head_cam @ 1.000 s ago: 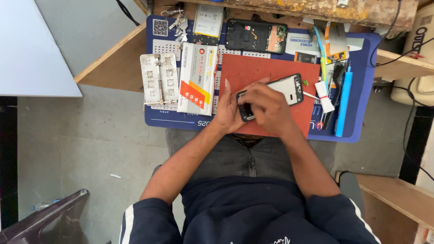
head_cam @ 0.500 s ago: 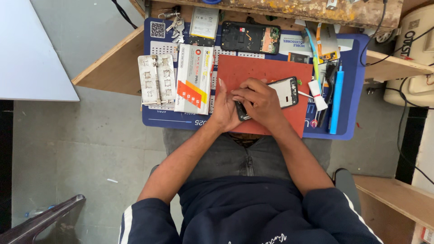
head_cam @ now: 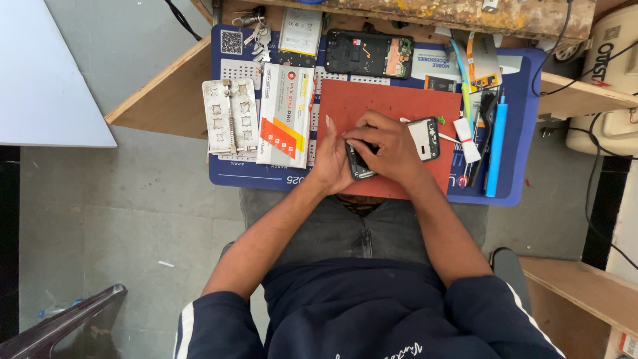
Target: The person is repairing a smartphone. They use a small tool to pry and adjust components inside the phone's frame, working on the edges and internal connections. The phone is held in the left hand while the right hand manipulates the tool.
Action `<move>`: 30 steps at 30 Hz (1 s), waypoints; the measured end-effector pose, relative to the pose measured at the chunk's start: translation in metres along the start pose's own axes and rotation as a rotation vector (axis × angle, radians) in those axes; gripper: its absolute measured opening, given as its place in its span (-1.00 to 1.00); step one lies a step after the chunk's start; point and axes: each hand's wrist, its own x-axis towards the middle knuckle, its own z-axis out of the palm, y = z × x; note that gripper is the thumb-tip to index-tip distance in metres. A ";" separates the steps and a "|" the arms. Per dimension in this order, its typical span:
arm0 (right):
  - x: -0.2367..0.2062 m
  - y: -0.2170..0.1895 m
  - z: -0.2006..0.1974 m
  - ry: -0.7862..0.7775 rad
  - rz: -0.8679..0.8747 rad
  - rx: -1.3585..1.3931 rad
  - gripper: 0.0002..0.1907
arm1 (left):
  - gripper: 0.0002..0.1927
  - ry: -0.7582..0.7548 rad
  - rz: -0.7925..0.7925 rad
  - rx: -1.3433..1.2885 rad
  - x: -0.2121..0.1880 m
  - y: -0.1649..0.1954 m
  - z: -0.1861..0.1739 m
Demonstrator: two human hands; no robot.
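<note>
Head view. A phone (head_cam: 399, 149) with a black frame and pale face lies tilted on the red mat (head_cam: 392, 106), its far end pointing toward the tools at the right side. The near end is covered by both hands, so only the far half shows clearly.

Left hand (head_cam: 332, 163): curled against the near end of the phone, fingers partly straight, thumb side hidden; it steadies the phone's edge. Right hand (head_cam: 389, 149): closed over the middle of the phone, fingers bent down onto it, gripping it from above.

The red mat sits on a blue work mat (head_cam: 512, 133). Left of the hands: an orange-and-white packet (head_cam: 286, 116) and a metal clamp plate (head_cam: 230, 118). Beyond the red mat: an opened black phone body (head_cam: 369, 54). Right of the phone: a blue tool (head_cam: 495, 143).

Versus 0.5 s ago: hands and phone in the same place on the red mat, same grip. Versus 1.0 s ago: less of the phone's face is uncovered now.
</note>
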 end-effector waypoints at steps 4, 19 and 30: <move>0.002 0.002 -0.003 -0.044 0.055 0.017 -0.83 | -0.04 -0.005 0.014 0.059 0.002 -0.002 -0.005; 0.000 -0.003 -0.001 0.037 -0.139 -0.219 -0.87 | -0.08 0.022 -0.003 0.039 -0.001 0.002 0.007; 0.006 -0.013 -0.009 0.047 -0.294 -0.446 -0.83 | -0.10 -0.068 0.008 0.051 0.003 -0.004 -0.008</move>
